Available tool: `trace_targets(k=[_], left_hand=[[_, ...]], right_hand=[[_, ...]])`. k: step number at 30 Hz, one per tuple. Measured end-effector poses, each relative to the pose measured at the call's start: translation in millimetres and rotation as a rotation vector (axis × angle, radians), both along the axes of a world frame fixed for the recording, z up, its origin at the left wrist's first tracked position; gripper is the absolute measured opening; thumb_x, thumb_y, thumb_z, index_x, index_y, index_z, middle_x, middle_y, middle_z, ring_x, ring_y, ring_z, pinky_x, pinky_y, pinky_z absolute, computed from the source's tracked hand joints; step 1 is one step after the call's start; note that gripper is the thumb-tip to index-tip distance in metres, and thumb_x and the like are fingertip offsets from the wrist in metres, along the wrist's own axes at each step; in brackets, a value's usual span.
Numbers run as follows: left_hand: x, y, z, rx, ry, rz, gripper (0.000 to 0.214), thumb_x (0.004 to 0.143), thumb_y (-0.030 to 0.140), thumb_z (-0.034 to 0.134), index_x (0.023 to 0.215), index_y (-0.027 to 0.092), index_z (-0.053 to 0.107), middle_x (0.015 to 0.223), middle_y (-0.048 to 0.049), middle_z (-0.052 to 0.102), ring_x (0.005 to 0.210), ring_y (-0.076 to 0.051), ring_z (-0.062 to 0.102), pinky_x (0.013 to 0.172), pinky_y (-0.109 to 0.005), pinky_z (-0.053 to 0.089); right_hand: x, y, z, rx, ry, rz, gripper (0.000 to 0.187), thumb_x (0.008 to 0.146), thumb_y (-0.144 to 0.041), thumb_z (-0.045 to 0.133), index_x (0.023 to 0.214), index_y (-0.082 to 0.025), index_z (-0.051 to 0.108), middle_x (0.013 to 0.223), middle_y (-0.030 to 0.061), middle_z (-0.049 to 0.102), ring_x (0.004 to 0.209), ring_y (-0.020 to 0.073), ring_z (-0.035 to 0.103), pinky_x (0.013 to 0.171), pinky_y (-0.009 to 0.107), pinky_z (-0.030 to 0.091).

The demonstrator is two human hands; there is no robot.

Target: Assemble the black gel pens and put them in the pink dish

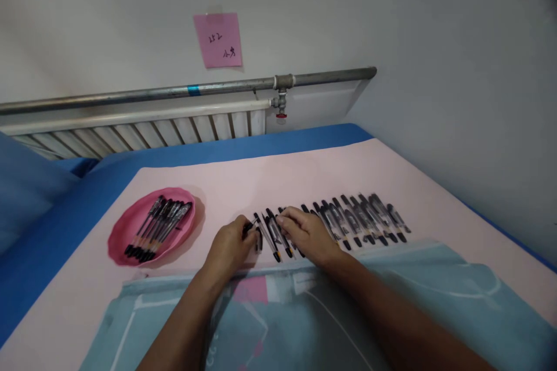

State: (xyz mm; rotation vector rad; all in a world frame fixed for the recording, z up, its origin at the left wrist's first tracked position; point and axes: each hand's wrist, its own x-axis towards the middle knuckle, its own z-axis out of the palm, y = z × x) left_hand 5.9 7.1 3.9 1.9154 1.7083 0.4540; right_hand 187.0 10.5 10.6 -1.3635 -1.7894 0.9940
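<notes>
My left hand [230,248] is closed, with its thumb and forefinger pinched on a black pen [248,227], mostly hidden by the fingers. Beside those fingertips begins a row of clear-barrelled pens with black ends [267,237], lying slanted on the pink table cover. Over the middle of this row is my right hand [310,236], fingers curled and pressed together; what they grip, if anything, is too small to make out. To its right the row goes on with several more pens [361,220] and loose black caps. A pink dish [117,237] on the left holds a bundle of similar pens [159,226].
A light blue patterned cloth [165,324] lies along the near edge under my forearms. The pink cover [243,182] rests on a blue surface [209,152]. Behind stand a white radiator [187,127] and a metal pipe [235,86]; a pink note [219,40] is taped to the wall.
</notes>
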Motion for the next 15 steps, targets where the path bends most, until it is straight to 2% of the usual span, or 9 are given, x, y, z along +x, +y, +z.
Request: trace_targets(k=[4,9,12,15], left_hand=[[4.0,-0.5,-2.6,-0.042,0.07,0.013,0.019,0.074,0.034,0.052,0.081,0.017,0.057,0.075,-0.0066,0.064,0.066,-0.018,0.055,0.057,-0.025,0.032],[-0.4,0.0,-3.8,-0.097,0.107,0.052,0.014,0.067,0.03,0.054,0.067,0.016,0.058,0.063,-0.0076,0.062,0.06,-0.02,0.053,0.053,-0.027,0.028],[-2.5,0.8,-2.3,-0.109,0.041,0.066,0.012,0.067,0.028,0.053,0.064,0.016,0.056,0.059,-0.0034,0.058,0.058,-0.017,0.05,0.052,-0.025,0.029],[-0.5,-0.5,0.6,-0.118,-0.093,0.024,0.018,0.071,0.034,0.05,0.066,0.016,0.054,0.06,0.0017,0.054,0.058,-0.013,0.048,0.052,-0.022,0.032]], right_hand=[[-1.6,-0.9,-2.9,0.032,-0.034,0.014,0.022,0.082,-0.03,0.043,0.066,-0.018,0.052,0.055,-0.0041,0.049,0.054,0.0096,0.044,0.054,0.021,0.033],[-1.8,-1.6,-4.6,0.072,-0.072,0.049,0.022,0.082,-0.03,0.045,0.065,-0.018,0.052,0.056,-0.0035,0.049,0.056,0.0097,0.044,0.054,0.021,0.032],[-2.5,-2.1,-4.3,0.053,-0.068,0.066,0.02,0.081,-0.029,0.046,0.067,-0.018,0.055,0.057,-0.003,0.051,0.055,0.0094,0.044,0.052,0.021,0.032],[-5.5,-3.3,-6.3,-0.01,0.005,0.073,0.016,0.081,-0.029,0.047,0.08,-0.018,0.059,0.062,-0.0017,0.055,0.056,0.0097,0.047,0.051,0.02,0.034]])
